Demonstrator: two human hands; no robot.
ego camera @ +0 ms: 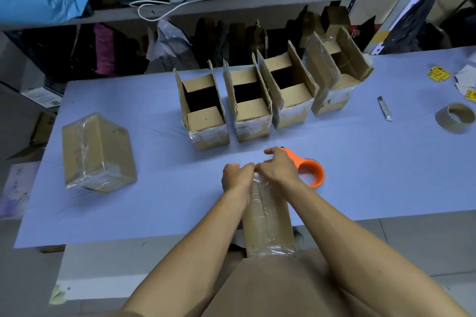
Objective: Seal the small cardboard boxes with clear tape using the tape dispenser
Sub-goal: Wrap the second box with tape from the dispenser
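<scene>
A small cardboard box (268, 221) lies lengthwise at the table's near edge, its top wrapped in clear tape. My left hand (237, 175) grips the box's far end from the left, fingers curled over it. My right hand (279, 166) presses down on the same far end from the right, fingers curled over the tape. The orange tape dispenser (310, 170) lies on the table just right of my right hand, partly hidden by it. Several open boxes (206, 110) stand in a row behind. A sealed box (99, 153) lies at the left.
An empty cardboard tape core (457, 121) and a utility knife (385, 108) lie at the right, with yellow stickers (438, 74) beyond. The blue table (141, 201) ends just under my forearms. Cluttered shelves (231, 5) stand behind the table.
</scene>
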